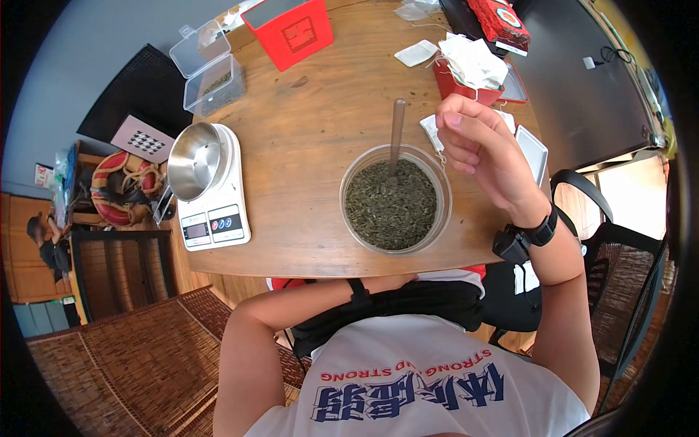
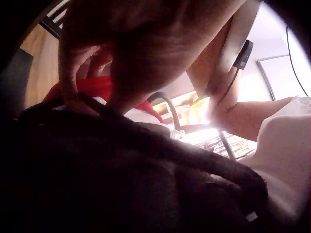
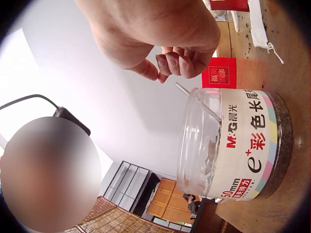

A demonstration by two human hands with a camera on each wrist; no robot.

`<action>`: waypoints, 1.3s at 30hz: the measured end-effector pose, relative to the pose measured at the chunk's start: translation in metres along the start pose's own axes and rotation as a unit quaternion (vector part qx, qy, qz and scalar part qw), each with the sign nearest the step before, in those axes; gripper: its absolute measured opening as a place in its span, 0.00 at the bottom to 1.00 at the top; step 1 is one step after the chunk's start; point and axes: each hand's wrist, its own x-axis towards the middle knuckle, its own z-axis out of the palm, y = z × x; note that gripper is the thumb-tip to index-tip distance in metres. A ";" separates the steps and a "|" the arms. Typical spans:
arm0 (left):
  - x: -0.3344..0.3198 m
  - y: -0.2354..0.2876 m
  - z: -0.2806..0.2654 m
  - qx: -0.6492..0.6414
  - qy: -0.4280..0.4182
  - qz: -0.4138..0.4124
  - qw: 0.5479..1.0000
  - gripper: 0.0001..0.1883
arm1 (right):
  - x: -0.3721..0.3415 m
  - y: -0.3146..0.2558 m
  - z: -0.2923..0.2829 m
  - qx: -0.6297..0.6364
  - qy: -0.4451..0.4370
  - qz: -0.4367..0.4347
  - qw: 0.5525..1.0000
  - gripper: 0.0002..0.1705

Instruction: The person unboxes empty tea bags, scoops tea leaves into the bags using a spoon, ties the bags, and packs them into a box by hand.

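My right hand (image 1: pixel 484 146) is raised over the table, to the right of a clear round plastic tub (image 3: pixel 248 145) of dried green leaves (image 1: pixel 389 211). Its fingers curl in with the thumb close to the index finger (image 3: pixel 187 65), and nothing shows between them. A translucent stick (image 1: pixel 397 131) stands in the leaves and leans on the tub's wall. Down in my lap, below the table's front edge, lies my left hand (image 1: pixel 397 282), partly hidden. In the left wrist view that hand, loosely bent and holding nothing visible, hangs by a dark strap (image 2: pixel 160 145).
On the left stands a white kitchen scale (image 1: pixel 237 189) bearing a steel bowl (image 1: pixel 195 162). Behind it are an open clear box (image 1: pixel 215 87) and a red box (image 1: pixel 295 33). White pouches (image 1: pixel 473 62) fill another red box (image 1: pixel 451 84) at the right.
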 end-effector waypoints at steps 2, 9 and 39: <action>0.000 0.000 0.000 0.000 -0.001 -0.004 1.000 0.14 | 0.000 0.000 0.000 0.000 0.004 -0.001 1.000 0.08; -0.002 0.015 -0.007 0.006 0.002 -0.036 0.999 0.13 | 0.000 0.000 -0.001 0.002 -0.007 -0.003 1.000 0.08; -0.004 0.017 -0.016 0.009 0.001 0.000 1.000 0.16 | 0.000 -0.004 -0.003 -0.011 0.010 -0.021 1.000 0.10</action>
